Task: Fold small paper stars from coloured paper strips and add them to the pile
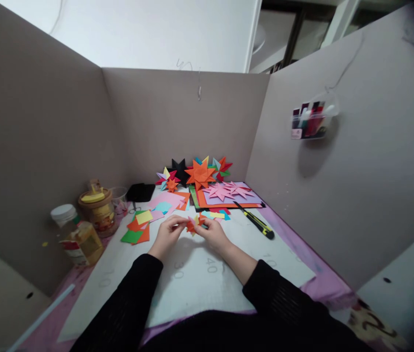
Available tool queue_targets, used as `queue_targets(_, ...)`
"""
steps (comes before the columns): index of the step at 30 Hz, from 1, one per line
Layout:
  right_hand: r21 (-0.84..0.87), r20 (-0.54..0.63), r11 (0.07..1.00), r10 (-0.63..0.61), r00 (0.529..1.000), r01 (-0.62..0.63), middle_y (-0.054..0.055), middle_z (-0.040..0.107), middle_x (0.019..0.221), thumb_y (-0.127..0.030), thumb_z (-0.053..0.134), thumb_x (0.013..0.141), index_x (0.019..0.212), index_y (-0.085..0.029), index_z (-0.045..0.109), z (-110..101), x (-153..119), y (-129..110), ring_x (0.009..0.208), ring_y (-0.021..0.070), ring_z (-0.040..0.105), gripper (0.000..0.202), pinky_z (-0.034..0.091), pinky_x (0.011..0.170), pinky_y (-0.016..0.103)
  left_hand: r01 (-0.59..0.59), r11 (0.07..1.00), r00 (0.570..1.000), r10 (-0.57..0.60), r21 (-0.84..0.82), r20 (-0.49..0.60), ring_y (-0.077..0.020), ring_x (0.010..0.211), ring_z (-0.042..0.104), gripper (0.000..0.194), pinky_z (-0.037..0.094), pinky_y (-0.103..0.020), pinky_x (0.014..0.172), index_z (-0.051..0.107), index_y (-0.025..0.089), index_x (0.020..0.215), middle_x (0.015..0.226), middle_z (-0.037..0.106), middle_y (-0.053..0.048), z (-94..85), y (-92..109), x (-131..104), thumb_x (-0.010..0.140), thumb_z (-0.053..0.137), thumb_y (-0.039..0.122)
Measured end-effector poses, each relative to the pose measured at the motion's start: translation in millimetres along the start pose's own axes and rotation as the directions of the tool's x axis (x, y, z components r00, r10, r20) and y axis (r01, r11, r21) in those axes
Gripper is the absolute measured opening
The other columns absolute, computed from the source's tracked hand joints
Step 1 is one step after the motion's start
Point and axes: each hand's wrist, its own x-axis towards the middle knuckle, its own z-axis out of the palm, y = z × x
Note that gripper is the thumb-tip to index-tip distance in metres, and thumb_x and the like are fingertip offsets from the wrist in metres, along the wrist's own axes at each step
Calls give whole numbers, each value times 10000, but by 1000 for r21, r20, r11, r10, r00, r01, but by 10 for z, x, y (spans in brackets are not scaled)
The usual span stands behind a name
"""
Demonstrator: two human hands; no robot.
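Observation:
A small folded paper piece (193, 226), orange with some pink and yellow, is held between my two hands above the white mat (192, 288). My left hand (170, 232) pinches its left side with thumb and fingertips. On its right side my right hand (212, 233) has its fingers closed on the same piece. My fingers cover part of it, so its full shape is hidden. Just behind my hands lie small red, blue and yellow paper pieces (217, 215).
Finished paper stars (200, 174) stand at the back. A yellow-black cutter (254, 221) lies right, beside stacked sheets (238, 199). Coloured squares (132, 236), a phone-like black object (140, 192), a jar (100, 212) and a bottle (82, 243) are left. Grey panels surround the table.

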Motion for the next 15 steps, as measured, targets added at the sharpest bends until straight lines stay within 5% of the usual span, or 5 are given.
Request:
queue_targets(7, 8, -6, 1000, -25, 1000, 25, 30, 684, 765, -340, 617, 744, 777, -160, 678, -1, 1, 10, 733, 173, 614, 192, 463, 693, 277, -68, 993, 997, 70, 98, -26, -166, 773, 601, 122, 486, -255, 622, 682, 174, 839, 831, 646, -75, 26, -17, -23, 775, 614, 252)
queue_targets(15, -109, -2, 991, -79, 997, 78, 30, 662, 747, -343, 592, 776, 773, -163, 674, -9, -10, 0, 710, 158, 588, 198, 445, 661, 257, 159, 987, 985, -157, -23, 72, -160, 771, 606, 151, 511, -263, 670, 628, 158, 817, 811, 635, -49, 44, 1, -17, 755, 614, 295)
